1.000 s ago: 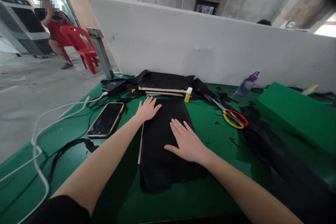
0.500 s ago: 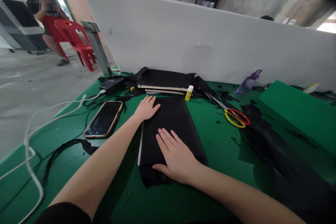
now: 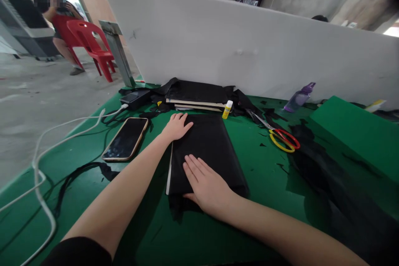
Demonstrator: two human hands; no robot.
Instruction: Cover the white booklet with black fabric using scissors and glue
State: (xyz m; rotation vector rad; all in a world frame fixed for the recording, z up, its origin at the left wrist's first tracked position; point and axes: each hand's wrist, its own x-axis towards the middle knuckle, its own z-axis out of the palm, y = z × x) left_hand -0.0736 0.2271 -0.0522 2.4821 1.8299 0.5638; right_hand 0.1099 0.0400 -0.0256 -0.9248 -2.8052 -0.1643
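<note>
A flat board covered in black cloth (image 3: 208, 141) lies on the green table (image 3: 264, 228), its pale edge showing at the left. My left hand (image 3: 177, 127) rests flat on its far left corner, thumb spread. Across the nearer half lies my right hand (image 3: 207, 181), palm down with fingers stretched out, the thumb partly hidden at the near edge. Loose cloth hangs out beneath that edge. Beyond the board, a yellow glue stick (image 3: 227, 109) stands beside a stack of boards (image 3: 198, 91) topped with black cloth.
To the right are scissors (image 3: 282, 138), black cloth (image 3: 330, 183), a purple bottle (image 3: 301, 97) and a green box (image 3: 358, 133). On the left lie a phone (image 3: 126, 139) and white cables (image 3: 39, 174). A white panel (image 3: 202, 37) stands behind; a person sits beyond, near a red chair (image 3: 90, 41).
My right hand has slid slightly left across the cloth, and its thumb is now tucked closer to the near edge. My left hand stays at the far corner. The view has shifted slightly.
</note>
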